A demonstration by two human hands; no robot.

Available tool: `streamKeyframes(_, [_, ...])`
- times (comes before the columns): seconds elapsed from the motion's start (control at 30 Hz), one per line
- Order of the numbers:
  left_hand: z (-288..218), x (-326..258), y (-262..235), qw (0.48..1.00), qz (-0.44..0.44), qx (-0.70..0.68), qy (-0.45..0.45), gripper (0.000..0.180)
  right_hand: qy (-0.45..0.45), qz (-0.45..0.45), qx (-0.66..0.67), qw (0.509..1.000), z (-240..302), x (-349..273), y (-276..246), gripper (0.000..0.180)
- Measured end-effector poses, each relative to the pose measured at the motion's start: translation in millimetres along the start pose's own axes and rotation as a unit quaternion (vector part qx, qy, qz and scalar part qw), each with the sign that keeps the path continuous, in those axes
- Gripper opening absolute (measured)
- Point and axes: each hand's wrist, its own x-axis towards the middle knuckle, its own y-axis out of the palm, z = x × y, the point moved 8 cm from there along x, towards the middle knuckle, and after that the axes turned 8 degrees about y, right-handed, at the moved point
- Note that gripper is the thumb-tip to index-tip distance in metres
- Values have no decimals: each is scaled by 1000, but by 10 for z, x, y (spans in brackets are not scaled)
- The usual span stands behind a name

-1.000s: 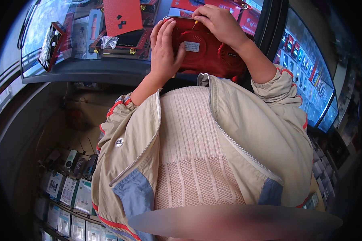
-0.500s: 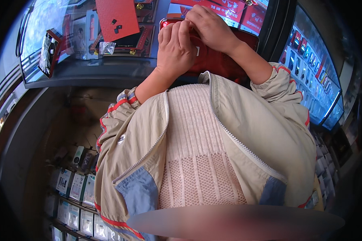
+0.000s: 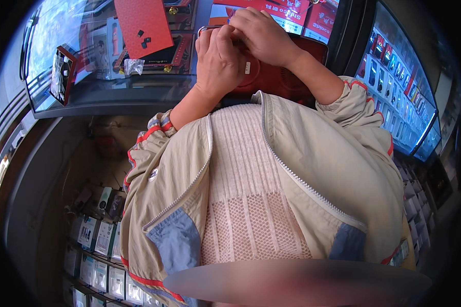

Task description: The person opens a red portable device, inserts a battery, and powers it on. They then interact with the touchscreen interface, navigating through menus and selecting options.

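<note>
A glossy dark-red device with a rounded, speaker-like circle and a small white sticker lies on the counter in front of me. My left hand is over its left part, fingers bent and pressed together. Over its upper part, my right hand is closed, its fingertips meeting those of the left. Whatever lies between the fingertips is hidden by the hands. To the left, several small black chips that look like memory cards rest on a red card. Crumpled clear plastic sits below the card.
The counter is a glass display case with a dark front edge. Red printed boxes show beyond my hands. A small dark-framed item stands at the left. Another lit glass case is at right; packaged goods hang lower left.
My hands stay together over the red device, with the left fingers slightly shifted. A red light seen at its upper left corner no longer shows. The view has shifted slightly.
</note>
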Motion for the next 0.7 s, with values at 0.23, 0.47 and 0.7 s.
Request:
streamKeyframes(0.23, [-4,-51,-89,994,-29,-108,-21,44,164,-38,128,977,-598,64,-497,17])
streamKeyframes(0.47, [77,-238,-257,951,-64,-287,-96,42,135,-60,23,989,-803,6,-539,14])
streamKeyframes(0.7, [-17,-377,-479,941,-82,-318,-77,37,41,-267,-137,953,-308,-128,-810,11])
